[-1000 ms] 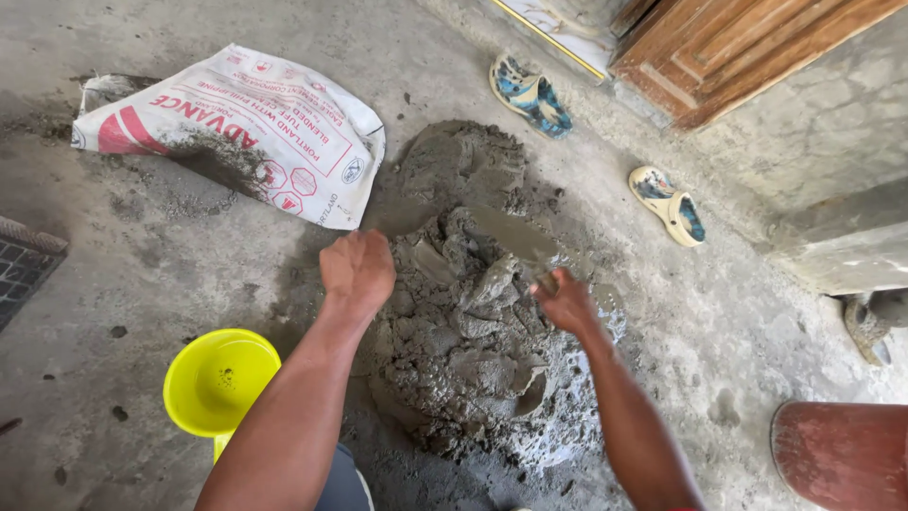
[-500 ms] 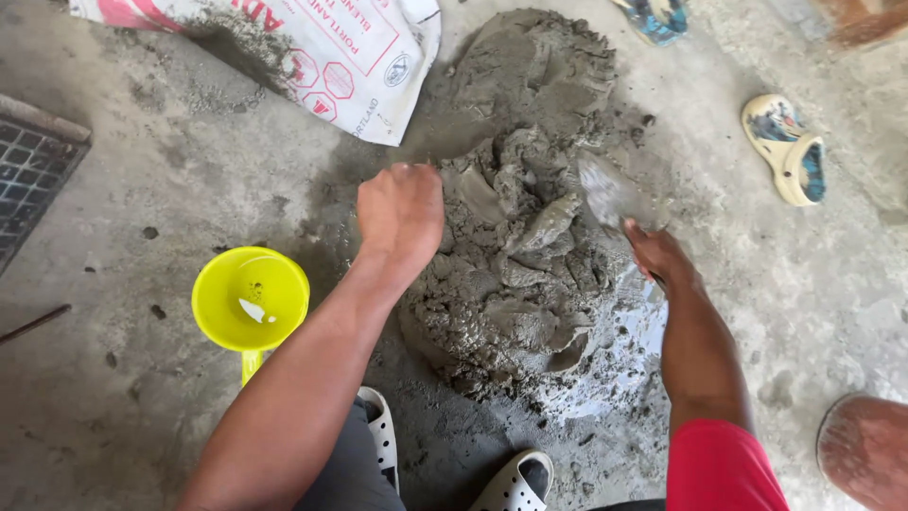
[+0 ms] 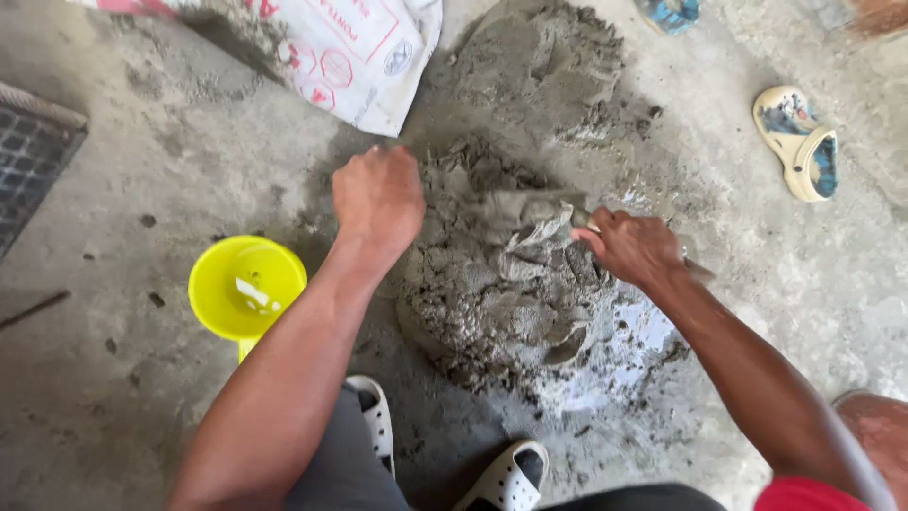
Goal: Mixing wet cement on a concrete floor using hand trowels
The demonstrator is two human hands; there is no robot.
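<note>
2 hands work a grey mortar pile (image 3: 515, 284) on the concrete floor (image 3: 123, 397); the right hand (image 3: 632, 248) is clamped on a trowel (image 3: 541, 216), its blade dug into the top of the pile; the left hand (image 3: 378, 199) is curled into a loose fist at the pile's left edge, holding nothing I can make out; a yellow dipper (image 3: 248, 287) sits just left of that forearm; a cement bag (image 3: 364, 57) lies beyond; a sandal (image 3: 799, 140) lies well right.
</note>
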